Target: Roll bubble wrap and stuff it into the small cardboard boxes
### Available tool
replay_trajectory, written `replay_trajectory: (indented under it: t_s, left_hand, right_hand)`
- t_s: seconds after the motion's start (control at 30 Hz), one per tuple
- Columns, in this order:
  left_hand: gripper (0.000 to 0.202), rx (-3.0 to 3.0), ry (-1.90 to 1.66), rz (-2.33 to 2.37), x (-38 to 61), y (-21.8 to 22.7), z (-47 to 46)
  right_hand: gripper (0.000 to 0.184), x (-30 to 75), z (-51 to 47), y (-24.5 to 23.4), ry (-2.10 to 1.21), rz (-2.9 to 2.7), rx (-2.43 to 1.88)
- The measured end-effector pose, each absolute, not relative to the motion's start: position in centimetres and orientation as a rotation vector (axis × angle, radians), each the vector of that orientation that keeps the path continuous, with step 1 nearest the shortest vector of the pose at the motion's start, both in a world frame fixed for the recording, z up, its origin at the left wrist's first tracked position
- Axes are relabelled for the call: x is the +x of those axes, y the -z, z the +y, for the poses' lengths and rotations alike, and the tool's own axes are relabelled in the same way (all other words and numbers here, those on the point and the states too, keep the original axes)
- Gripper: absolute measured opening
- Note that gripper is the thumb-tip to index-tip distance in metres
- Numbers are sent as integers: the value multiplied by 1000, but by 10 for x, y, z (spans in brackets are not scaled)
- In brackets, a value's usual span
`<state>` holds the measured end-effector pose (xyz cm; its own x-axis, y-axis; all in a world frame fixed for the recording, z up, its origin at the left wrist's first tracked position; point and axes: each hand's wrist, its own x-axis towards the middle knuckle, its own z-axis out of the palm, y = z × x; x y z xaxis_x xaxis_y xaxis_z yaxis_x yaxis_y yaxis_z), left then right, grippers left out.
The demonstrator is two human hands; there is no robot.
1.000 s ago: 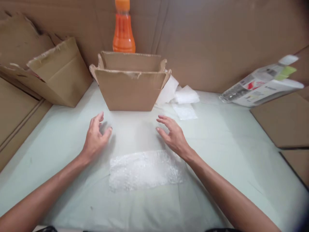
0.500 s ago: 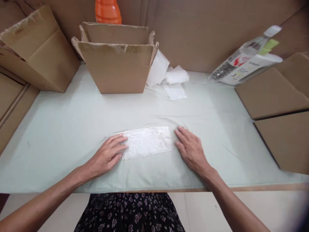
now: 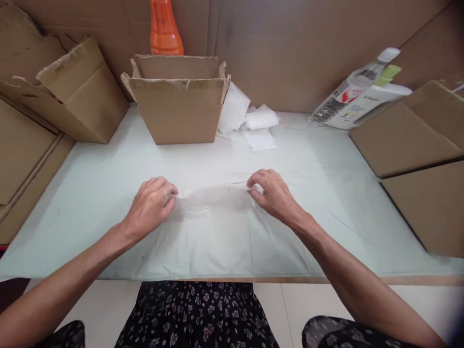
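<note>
A clear bubble-wrap sheet [image 3: 212, 200] hangs blurred just above the pale green table cover [image 3: 108, 183], stretched between my two hands. My left hand [image 3: 150, 205] pinches its left end with curled fingers. My right hand [image 3: 271, 193] pinches its right end the same way. An open cardboard box [image 3: 177, 104] stands upright behind them near the back wall.
An orange bottle [image 3: 165, 29] stands behind the box. White foam pouches [image 3: 253, 123] lie right of it. A torn cardboard box [image 3: 78, 92] leans at the back left. A clear bottle and white bottle [image 3: 357, 94] lie at the back right on flat cardboard sheets [image 3: 416, 140].
My hands came back from near the box to the bubble-wrap sheet, lay flat at its ends, then pinched those ends and lifted it off the cover.
</note>
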<state>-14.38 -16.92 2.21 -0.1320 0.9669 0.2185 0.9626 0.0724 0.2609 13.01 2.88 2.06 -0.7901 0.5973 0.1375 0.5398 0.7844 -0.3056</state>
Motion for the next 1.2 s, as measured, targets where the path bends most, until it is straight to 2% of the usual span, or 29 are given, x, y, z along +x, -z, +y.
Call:
replay_trajectory:
  t_s: [0.1, 0.27, 0.37, 0.47, 0.6, 0.73, 0.83, 0.93, 1.03, 1.17, 1.2]
  left_hand:
    - [13, 2316, -901, 2307, -150, -31, -177]
    - [21, 2413, -554, 1950, -160, -11, -208]
    - [35, 2332, -657, 1986, -161, -7, -212]
    - [25, 2306, -771, 2070, -154, -5, -195]
    - [24, 2232, -659, 1980, -144, 13, -175]
    - [25, 2120, -795, 2118, -154, 22, -190]
    - [23, 1936, -697, 2443, -165, 18, -204]
    - [28, 1763, -506, 2594, -162, 15, -203]
    - [18, 1722, -559, 2519, -146, 18, -193]
    - [8, 1559, -898, 2294, -128, 20, -186]
    - [12, 1498, -970, 2237, -127, 18, -185]
  right_hand:
    - [17, 143, 26, -24, -208, -2581, -668]
    - [27, 174, 20, -8, -245, -2892, -502]
    - [28, 172, 15, -9, -283, -2848, -620]
    - [32, 142, 0, -15, -341, -2804, -588]
    - [33, 114, -14, -6, -508, -2998, -321]
    - [38, 151, -2, 7, -473, -2828, -679]
    - [42, 175, 12, 7, -375, -2611, -1038]
    - [41, 164, 15, 8, -279, -2622, -1147]
    - [34, 137, 8, 14, -270, -2650, -1061]
    - [16, 125, 1, 18, -657, -2547, -973]
    - [14, 127, 2, 16, -780, -2500, -980]
